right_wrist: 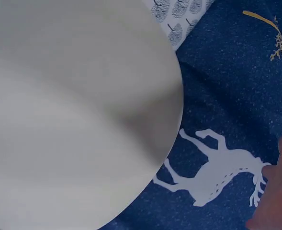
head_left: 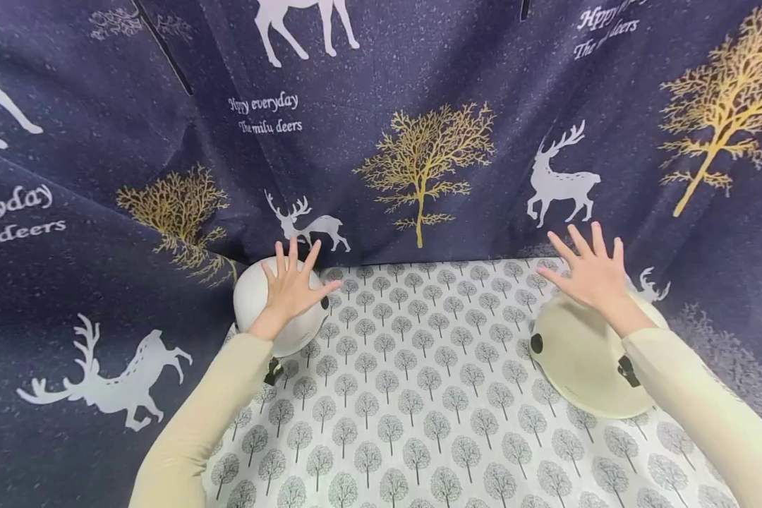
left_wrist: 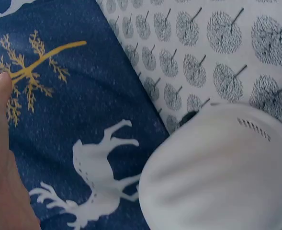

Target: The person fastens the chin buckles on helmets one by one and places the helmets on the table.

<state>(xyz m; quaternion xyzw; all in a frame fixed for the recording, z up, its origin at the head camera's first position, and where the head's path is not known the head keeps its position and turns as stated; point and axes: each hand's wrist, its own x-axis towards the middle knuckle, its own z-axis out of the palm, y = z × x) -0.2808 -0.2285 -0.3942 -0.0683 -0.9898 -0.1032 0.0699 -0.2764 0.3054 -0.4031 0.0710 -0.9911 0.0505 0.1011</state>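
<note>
My left hand (head_left: 290,288) is held up with fingers spread, holding nothing. In the head view it overlaps a white rounded shell that looks like a helmet (head_left: 250,293), at the back left of the tree-patterned cloth. The left wrist view shows this shell's (left_wrist: 217,172) smooth side with small slots. On the right, my right hand (head_left: 590,279) is likewise spread and holds nothing. Below it lies a larger pale green-cream shell, also helmet-like (head_left: 578,360), with a black oval spot on its left side. The right wrist view shows its broad curved surface (right_wrist: 83,143), with my fingers off to the side.
A white cloth (head_left: 381,423) printed with grey trees covers the surface. Dark blue fabric (head_left: 355,141) with white deer and gold trees hangs behind it and along both sides. The white shell stands close to the fabric at the left corner.
</note>
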